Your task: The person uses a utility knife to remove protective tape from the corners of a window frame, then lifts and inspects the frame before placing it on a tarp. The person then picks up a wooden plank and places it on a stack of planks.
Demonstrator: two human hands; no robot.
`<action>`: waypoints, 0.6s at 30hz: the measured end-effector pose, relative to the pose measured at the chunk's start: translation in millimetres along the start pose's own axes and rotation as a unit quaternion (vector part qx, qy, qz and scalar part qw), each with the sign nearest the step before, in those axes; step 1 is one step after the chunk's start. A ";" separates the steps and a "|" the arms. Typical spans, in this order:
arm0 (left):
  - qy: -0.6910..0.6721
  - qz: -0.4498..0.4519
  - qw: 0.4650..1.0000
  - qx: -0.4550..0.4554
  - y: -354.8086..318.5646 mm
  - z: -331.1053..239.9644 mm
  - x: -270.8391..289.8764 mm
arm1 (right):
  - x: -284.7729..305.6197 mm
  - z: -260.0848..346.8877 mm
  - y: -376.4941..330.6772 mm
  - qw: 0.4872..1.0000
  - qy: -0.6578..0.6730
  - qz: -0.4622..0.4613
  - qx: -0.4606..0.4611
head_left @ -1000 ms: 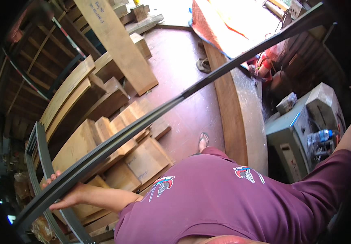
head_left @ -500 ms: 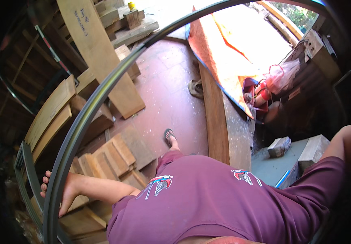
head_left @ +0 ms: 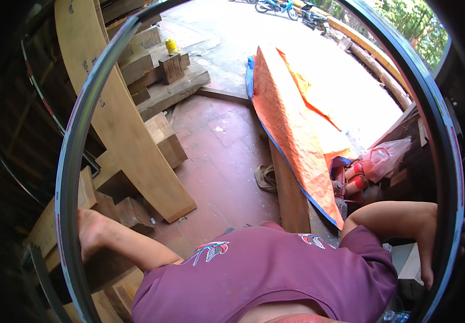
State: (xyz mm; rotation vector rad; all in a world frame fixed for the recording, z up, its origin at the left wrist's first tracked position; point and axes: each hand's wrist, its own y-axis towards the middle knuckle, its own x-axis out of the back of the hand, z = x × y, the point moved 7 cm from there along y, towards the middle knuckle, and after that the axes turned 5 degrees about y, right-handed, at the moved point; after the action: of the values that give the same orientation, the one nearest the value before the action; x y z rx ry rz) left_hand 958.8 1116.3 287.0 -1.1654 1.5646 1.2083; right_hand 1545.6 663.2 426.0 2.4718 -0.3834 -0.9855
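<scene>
A large metal hoop (head_left: pixel 73 156), a bare wheel rim without spokes, was held up so that it ringed nearly the whole view; its band was dark grey with a silvery sheen on the left arc and thin red markings on the right arc; the left hand (head_left: pixel 88 232) gripped its lower left stretch; the right hand (head_left: pixel 440 258) clasped its lower right stretch.

A large metal wheel rim (head_left: pixel 76 145) arcs around the whole scene. Inside it, a long wooden plank (head_left: pixel 119 113) leans at the left, stacked timber blocks (head_left: pixel 157 70) behind it. An orange tarpaulin (head_left: pixel 292 124) lies right of the brick-tiled floor (head_left: pixel 221 161), a sandal (head_left: pixel 266 177) beside it.
</scene>
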 end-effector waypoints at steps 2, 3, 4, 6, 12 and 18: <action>-0.064 0.048 0.994 0.074 -7.9 67.6 4.8 | 17.8 -19.1 -68.7 0.994 -0.109 -0.008 -0.011; -0.079 0.071 0.990 0.092 -16.1 94.0 -0.1 | 18.6 -29.9 -103.3 0.987 -0.157 -0.008 -0.016; -0.092 0.092 0.986 0.105 -27.2 111.8 -12.3 | 21.0 -42.3 -135.2 0.984 -0.179 -0.006 -0.023; -0.084 0.070 0.991 0.083 -52.5 142.8 -28.4 | 24.2 -65.4 -194.2 0.974 -0.224 0.001 -0.033; -0.094 0.057 0.992 0.058 -134.4 232.0 -90.3 | 67.0 -160.2 -325.4 0.972 -0.222 -0.066 -0.033; -0.065 0.097 0.993 0.012 -197.3 315.7 -149.6 | 107.2 -285.6 -421.8 0.984 -0.075 -0.112 -0.115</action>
State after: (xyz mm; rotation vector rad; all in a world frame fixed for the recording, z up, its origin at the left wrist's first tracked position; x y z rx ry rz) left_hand 1206.0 1430.1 323.6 -0.9149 1.6177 1.3593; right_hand 1859.3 1068.8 336.3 2.2711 -0.0333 -1.2359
